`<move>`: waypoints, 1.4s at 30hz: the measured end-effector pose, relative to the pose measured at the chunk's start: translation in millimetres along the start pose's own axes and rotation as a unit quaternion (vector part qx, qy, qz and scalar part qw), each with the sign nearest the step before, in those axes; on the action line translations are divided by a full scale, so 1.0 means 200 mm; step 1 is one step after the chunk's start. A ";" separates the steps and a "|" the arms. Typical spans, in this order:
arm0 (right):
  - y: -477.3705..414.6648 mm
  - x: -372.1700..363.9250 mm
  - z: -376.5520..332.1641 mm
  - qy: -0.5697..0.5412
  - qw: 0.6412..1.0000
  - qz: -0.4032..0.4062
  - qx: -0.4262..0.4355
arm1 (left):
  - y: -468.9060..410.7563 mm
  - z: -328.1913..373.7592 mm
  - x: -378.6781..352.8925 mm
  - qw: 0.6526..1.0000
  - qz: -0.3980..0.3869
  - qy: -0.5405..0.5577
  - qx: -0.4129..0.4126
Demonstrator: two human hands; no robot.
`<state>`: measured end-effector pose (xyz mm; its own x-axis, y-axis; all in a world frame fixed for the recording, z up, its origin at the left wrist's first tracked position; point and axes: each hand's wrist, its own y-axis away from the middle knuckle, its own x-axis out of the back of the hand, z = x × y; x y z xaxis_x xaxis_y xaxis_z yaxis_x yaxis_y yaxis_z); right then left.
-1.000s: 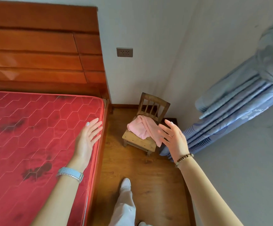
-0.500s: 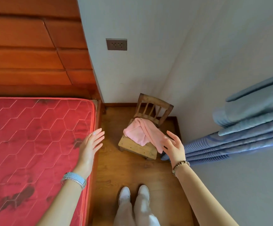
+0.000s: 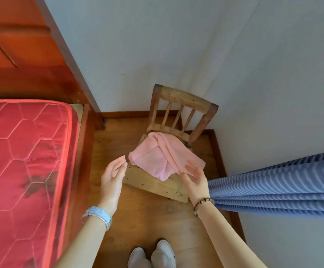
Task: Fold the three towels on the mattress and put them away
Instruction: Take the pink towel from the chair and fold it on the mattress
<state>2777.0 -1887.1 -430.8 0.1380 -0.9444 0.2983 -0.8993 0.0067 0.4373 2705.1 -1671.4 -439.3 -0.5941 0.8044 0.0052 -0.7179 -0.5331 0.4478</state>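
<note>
A pink towel point(image 3: 157, 157) lies loosely bunched on the seat of a small wooden chair point(image 3: 184, 101) in the room's corner. My left hand point(image 3: 113, 175) hovers just left of the towel with relaxed fingers, holding nothing. My right hand point(image 3: 193, 176) is at the towel's near right edge, palm turned inward, fingers spread and touching or almost touching the cloth. The red quilted mattress point(image 3: 22, 161) fills the left side, and no towel shows on its visible part.
A wooden headboard point(image 3: 22, 55) rises behind the mattress. Blue striped curtains point(image 3: 283, 186) hang in from the right, close to the chair. Grey walls meet behind the chair. Wooden floor and my white shoes point(image 3: 151, 256) lie below.
I have stepped closer to the chair. Both hands moved forward and inward: the left left the mattress edge, and the right reached the towel's right edge.
</note>
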 end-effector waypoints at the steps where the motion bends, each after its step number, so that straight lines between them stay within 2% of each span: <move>1: -0.06 -0.03 0.06 0.005 1.000 -0.004 0.006 | -0.07 -0.07 -0.04 1.000 -0.005 -0.014 -0.009; 6: -0.36 -0.18 0.30 0.024 0.999 -0.014 0.020 | -0.42 -0.35 -0.19 0.996 0.049 -0.067 0.009; 12: -0.65 -0.34 0.44 0.130 0.990 0.019 0.049 | -0.71 -0.51 -0.28 0.984 0.069 -0.163 0.022; 17: -0.80 -0.42 0.55 0.188 0.978 0.057 0.071 | -0.81 -0.56 -0.30 0.981 0.061 -0.181 0.044; 20: -0.81 -0.42 0.58 0.238 0.961 0.095 0.108 | -0.82 -0.57 -0.30 0.987 0.056 -0.146 0.047; 23: -0.79 -0.39 0.56 0.230 0.958 0.113 0.125 | -0.79 -0.52 -0.28 0.992 0.045 -0.114 0.026; 28: -0.55 -0.30 0.26 0.160 0.982 0.070 0.077 | -0.54 -0.25 -0.27 0.996 0.033 -0.080 -0.005; 35: 0.06 -0.08 -0.41 0.023 0.995 0.036 0.088 | 0.02 0.39 -0.17 0.996 0.064 -0.052 -0.046; 42: 0.56 0.00 -0.96 0.036 0.990 -0.042 0.131 | 0.52 0.97 0.12 0.983 0.161 -0.029 -0.082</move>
<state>2756.1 -1823.0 -220.3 0.2366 -0.9124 0.3339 -0.9591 -0.1644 0.2303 2687.8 -1656.9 -218.9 -0.7820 0.5978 0.1761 -0.5477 -0.7941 0.2635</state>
